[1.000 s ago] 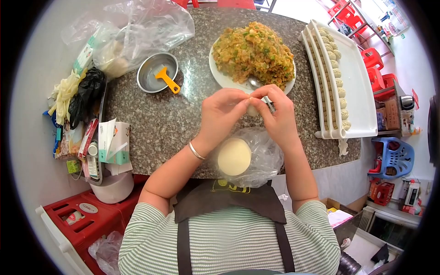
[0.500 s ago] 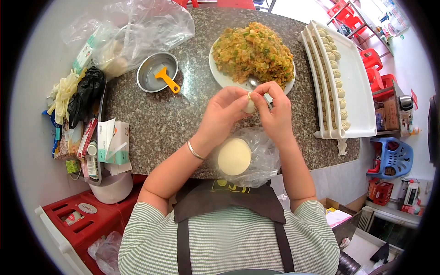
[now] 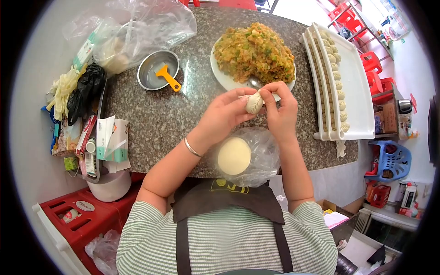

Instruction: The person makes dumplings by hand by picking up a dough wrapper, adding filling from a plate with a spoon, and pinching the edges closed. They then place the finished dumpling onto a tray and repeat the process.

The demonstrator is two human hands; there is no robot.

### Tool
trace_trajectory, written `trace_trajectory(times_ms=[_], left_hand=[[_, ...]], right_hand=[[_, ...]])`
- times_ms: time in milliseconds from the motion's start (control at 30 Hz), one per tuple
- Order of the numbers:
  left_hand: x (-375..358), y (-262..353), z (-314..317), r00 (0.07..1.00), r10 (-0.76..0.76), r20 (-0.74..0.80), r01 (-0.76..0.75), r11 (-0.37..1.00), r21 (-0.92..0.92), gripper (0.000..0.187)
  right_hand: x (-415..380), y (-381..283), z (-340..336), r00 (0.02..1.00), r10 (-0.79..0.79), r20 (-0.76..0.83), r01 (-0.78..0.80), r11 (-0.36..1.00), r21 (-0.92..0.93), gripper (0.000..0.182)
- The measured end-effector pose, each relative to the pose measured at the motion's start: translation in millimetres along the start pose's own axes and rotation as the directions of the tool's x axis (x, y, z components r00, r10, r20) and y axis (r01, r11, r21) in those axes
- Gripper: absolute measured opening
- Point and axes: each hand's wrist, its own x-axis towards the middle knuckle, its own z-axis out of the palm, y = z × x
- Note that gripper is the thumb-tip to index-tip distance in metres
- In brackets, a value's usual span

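Note:
A pleated dumpling (image 3: 254, 104) is held above the table between both hands. My left hand (image 3: 228, 109) is closed around its left side. My right hand (image 3: 280, 109) pinches its upper right end with thumb and fingertips. Just beyond the hands stands a white plate (image 3: 220, 79) heaped with chopped orange-green filling (image 3: 255, 51). A spoon (image 3: 255, 83) lies at the near rim, partly hidden by my fingers. Nearer to me, a stack of round pale wrappers (image 3: 234, 156) rests on a clear plastic bag (image 3: 261, 158).
At right, stacked white trays (image 3: 357, 105) hold rows of pleated dumplings (image 3: 339, 85). A metal bowl (image 3: 149, 75) with a yellow-handled scraper (image 3: 168, 78) stands at left, beside a large plastic bag (image 3: 151, 23). A tissue box (image 3: 120, 142) sits at the table's left edge.
The dumpling has turned so its pleated side now shows. My right hand has shifted slightly right, and the left hand has opened up a little around the dumpling.

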Motion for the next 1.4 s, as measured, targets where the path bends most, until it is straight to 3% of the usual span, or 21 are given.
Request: trace_trajectory(times_ms=[33,100,133,200,300,400,433,500,533,600,700,767,800,833,867,900,967,1000,1067,1267,1400], left_hand=[[0,1,-1,0.998,-0.054,0.025,0.055,0.997,-0.046,0.029],[0,3,-3,0.993,-0.102,0.051,0.106,0.990,-0.092,0.032],[0,4,-3,0.989,-0.133,0.068,0.140,0.985,-0.099,0.035],[0,5,-4,0.983,-0.161,0.087,0.170,0.980,-0.108,0.037],[0,5,-4,0.979,-0.178,0.101,0.187,0.978,-0.093,0.038],[-2,5,0,0.976,-0.196,0.092,0.204,0.975,-0.091,0.037],[-3,3,2,0.989,-0.139,0.048,0.141,0.989,-0.049,0.035],[-4,-1,7,0.996,-0.086,0.032,0.086,0.996,-0.005,0.034],[-5,-4,7,1.000,-0.021,0.011,0.020,0.996,0.082,0.036],[-5,-6,13,0.998,0.033,0.054,-0.041,0.986,0.162,0.038],[-15,4,20,0.994,0.046,0.103,-0.068,0.973,0.219,0.037],[-26,8,15,0.986,0.081,0.144,-0.136,0.894,0.428,0.034],[-32,11,12,0.984,0.079,0.160,-0.141,0.894,0.426,0.034],[-39,14,9,0.981,0.075,0.182,-0.174,0.763,0.623,0.030],[-46,16,7,0.977,0.070,0.200,-0.202,0.588,0.784,0.026],[-54,18,6,0.975,0.071,0.213,-0.213,0.587,0.781,0.026],[-64,19,7,0.959,0.070,0.273,-0.282,0.174,0.944,0.020],[-67,17,9,0.956,0.076,0.282,-0.291,0.170,0.941,0.020],[-72,15,12,0.962,0.159,0.224,-0.252,0.185,0.950,0.020],[-79,14,16,0.959,0.241,0.151,-0.198,0.186,0.962,0.018],[-81,13,17,0.960,0.238,0.147,-0.192,0.179,0.965,0.017]], right_hand=[[2,2,-1,1.000,-0.002,0.003,0.002,1.000,-0.002,0.009],[7,10,-5,0.989,0.131,0.062,-0.144,0.941,0.306,0.008],[9,13,-9,0.990,0.128,0.065,-0.142,0.942,0.305,0.008],[12,21,-17,0.963,0.109,0.245,-0.190,0.921,0.340,0.011],[9,28,-18,0.959,0.128,0.253,-0.218,0.903,0.371,0.012],[5,30,-14,0.961,0.196,0.197,-0.258,0.890,0.375,0.017],[4,27,-14,0.963,0.192,0.191,-0.252,0.893,0.373,0.017],[0,15,-18,0.981,0.104,0.164,-0.132,0.976,0.174,0.027],[-1,9,-25,0.957,0.074,0.280,-0.109,0.988,0.113,0.037],[-6,1,-35,0.943,0.082,0.324,-0.106,0.993,0.057,0.038],[5,-10,-71,0.956,0.160,0.244,-0.184,0.980,0.077,0.034],[24,-5,-111,0.976,0.197,0.098,-0.202,0.979,0.040,0.037],[39,-1,-133,0.984,0.170,0.044,-0.172,0.984,0.041,0.036],[54,-5,-154,0.982,0.190,-0.014,-0.190,0.982,-0.020,0.036],[70,34,-182,0.984,0.138,-0.109,-0.151,0.981,-0.123,0.037],[85,63,-207,0.988,0.044,-0.146,-0.064,0.989,-0.132,0.038],[122,118,-257,0.992,0.039,-0.120,-0.081,0.925,-0.372,0.044],[124,120,-256,0.992,0.029,-0.124,-0.073,0.924,-0.375,0.044],[130,126,-249,0.981,0.180,-0.070,-0.193,0.896,-0.399,0.047],[137,148,-256,0.978,0.186,-0.092,-0.207,0.852,-0.481,0.047],[131,142,-259,0.946,0.318,-0.069,-0.323,0.893,-0.314,0.044]])
